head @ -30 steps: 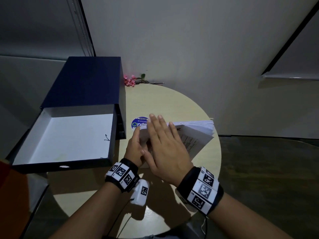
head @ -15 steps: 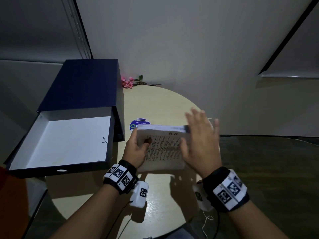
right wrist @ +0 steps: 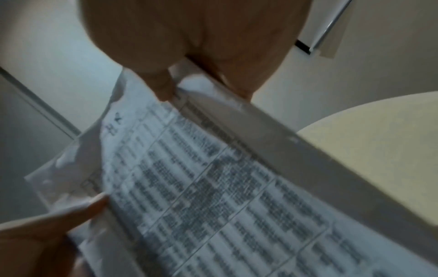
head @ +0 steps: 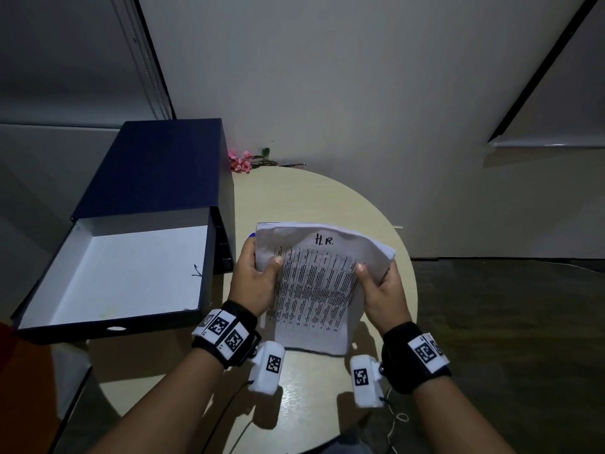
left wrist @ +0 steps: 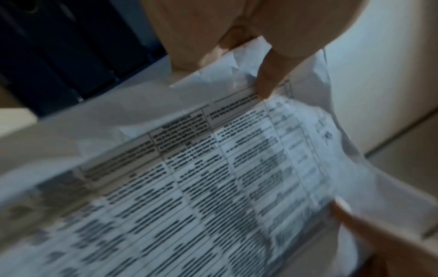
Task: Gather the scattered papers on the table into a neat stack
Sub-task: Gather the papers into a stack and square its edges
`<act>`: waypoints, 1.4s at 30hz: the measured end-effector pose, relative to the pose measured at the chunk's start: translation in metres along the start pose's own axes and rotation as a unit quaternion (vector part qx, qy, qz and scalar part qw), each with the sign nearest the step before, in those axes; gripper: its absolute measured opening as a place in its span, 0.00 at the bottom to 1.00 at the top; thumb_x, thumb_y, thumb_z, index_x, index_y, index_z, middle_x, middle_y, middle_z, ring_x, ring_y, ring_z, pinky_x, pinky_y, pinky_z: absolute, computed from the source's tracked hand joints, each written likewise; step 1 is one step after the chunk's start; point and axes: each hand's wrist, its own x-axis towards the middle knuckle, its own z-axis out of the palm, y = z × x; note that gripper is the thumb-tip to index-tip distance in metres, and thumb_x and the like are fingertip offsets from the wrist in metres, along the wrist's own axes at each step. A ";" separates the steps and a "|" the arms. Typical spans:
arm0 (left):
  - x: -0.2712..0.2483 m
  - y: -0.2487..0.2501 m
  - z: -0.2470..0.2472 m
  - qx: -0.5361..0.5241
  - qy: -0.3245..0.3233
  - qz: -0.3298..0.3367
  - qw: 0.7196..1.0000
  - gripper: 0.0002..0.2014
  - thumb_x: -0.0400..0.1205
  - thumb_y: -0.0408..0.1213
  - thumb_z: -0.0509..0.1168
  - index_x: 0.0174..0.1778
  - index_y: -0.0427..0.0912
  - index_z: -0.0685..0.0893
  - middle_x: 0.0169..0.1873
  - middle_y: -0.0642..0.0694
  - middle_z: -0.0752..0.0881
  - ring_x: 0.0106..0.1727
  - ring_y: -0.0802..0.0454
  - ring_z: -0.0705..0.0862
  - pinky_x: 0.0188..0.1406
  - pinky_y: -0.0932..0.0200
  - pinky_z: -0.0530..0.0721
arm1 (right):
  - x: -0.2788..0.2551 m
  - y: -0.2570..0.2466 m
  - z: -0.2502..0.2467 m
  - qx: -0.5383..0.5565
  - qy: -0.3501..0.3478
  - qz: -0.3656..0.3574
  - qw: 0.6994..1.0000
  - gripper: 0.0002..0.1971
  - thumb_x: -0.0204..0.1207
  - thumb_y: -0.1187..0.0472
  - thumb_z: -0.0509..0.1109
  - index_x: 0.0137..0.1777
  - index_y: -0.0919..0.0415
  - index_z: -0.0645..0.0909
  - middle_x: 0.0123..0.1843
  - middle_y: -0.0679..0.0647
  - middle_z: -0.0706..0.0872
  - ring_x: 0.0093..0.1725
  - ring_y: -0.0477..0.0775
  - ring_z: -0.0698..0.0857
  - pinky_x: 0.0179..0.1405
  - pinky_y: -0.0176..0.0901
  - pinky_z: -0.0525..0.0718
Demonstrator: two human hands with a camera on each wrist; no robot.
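A round table (head: 327, 204) is being shared with an open blue box (head: 157, 178) lying at its left. Above the table's middle, the stack of papers (head: 314, 290) is being held tilted up, its lower edge seemingly resting on the tabletop. It is being gripped at both sides: the left hand (head: 253, 285) and the right hand (head: 381, 291) are each curled round an edge, thumbs on the printed top sheet. The squaring step is judged to be in hand; next, the edges are probably to be tapped level and the stack laid flat.

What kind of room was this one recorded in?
Probably an office or meeting corner: a dark blue file box lies open on a small round table, and both hands hold a stack of papers printed with tables.
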 end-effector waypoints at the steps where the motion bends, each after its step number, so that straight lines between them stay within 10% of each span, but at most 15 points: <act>1: -0.001 0.005 0.003 0.003 0.007 0.014 1.000 0.19 0.83 0.29 0.65 0.55 0.63 0.75 0.54 0.53 0.85 0.53 0.70 0.84 0.53 0.67 0.84 | -0.001 -0.008 0.005 -0.007 0.014 -0.028 0.999 0.13 0.85 0.63 0.67 0.62 0.44 0.75 0.57 0.44 0.86 0.57 0.37 0.87 0.55 0.35 0.87; 3: -0.001 0.011 0.008 0.000 0.030 0.030 0.999 0.24 0.83 0.29 0.64 0.56 0.68 0.69 0.57 0.52 0.82 0.55 0.72 0.81 0.48 0.76 0.80 | -0.001 -0.023 0.014 -0.025 0.041 -0.088 0.995 0.14 0.85 0.66 0.65 0.57 0.42 0.73 0.53 0.38 0.84 0.51 0.28 0.85 0.48 0.26 0.83; 6: -0.008 0.009 0.015 0.002 0.049 0.021 0.999 0.34 0.84 0.32 0.64 0.55 0.83 0.58 0.63 0.46 0.79 0.62 0.54 0.81 0.59 0.58 0.82 | -0.004 -0.022 0.020 -0.052 0.059 -0.124 0.989 0.17 0.84 0.69 0.65 0.55 0.41 0.71 0.52 0.35 0.82 0.50 0.25 0.83 0.46 0.20 0.79; 11: -0.024 -0.020 0.018 0.038 0.027 -0.047 0.998 0.26 0.83 0.28 0.65 0.67 0.55 0.59 0.60 0.46 0.78 0.64 0.45 0.79 0.62 0.52 0.78 | -0.012 0.011 0.020 -0.061 0.042 -0.028 0.997 0.13 0.85 0.62 0.66 0.59 0.43 0.69 0.52 0.34 0.80 0.51 0.32 0.82 0.43 0.17 0.78; 21: -0.006 0.015 0.010 -0.058 0.076 0.065 0.993 0.13 0.77 0.56 0.65 0.51 0.54 0.76 0.51 0.50 0.81 0.54 0.45 0.82 0.58 0.38 0.81 | -0.008 -0.029 0.019 0.004 0.153 -0.094 0.984 0.15 0.78 0.54 0.73 0.59 0.60 0.77 0.51 0.40 0.82 0.48 0.31 0.83 0.46 0.31 0.82; 26: 0.007 0.018 0.015 -0.069 0.112 0.015 0.991 0.07 0.78 0.51 0.61 0.44 0.52 0.78 0.45 0.50 0.83 0.52 0.45 0.82 0.59 0.38 0.80 | 0.010 -0.031 0.024 0.015 0.192 -0.032 0.981 0.05 0.81 0.55 0.69 0.46 0.56 0.81 0.40 0.29 0.84 0.44 0.33 0.81 0.51 0.43 0.80; 33: 0.012 0.018 0.016 -0.082 0.098 0.025 0.991 0.05 0.80 0.42 0.59 0.42 0.46 0.79 0.43 0.44 0.83 0.49 0.44 0.81 0.51 0.48 0.77 | 0.022 -0.026 0.021 0.036 0.176 -0.014 0.984 0.08 0.76 0.53 0.61 0.39 0.50 0.79 0.38 0.41 0.83 0.44 0.50 0.81 0.46 0.50 0.79; 42: 0.002 0.006 0.006 -0.050 -0.010 0.039 0.998 0.17 0.73 0.32 0.63 0.55 0.53 0.71 0.53 0.49 0.77 0.52 0.55 0.80 0.50 0.56 0.83 | 0.006 -0.021 0.007 0.007 0.058 -0.035 0.998 0.19 0.72 0.55 0.69 0.62 0.49 0.72 0.58 0.51 0.81 0.55 0.54 0.84 0.51 0.50 0.85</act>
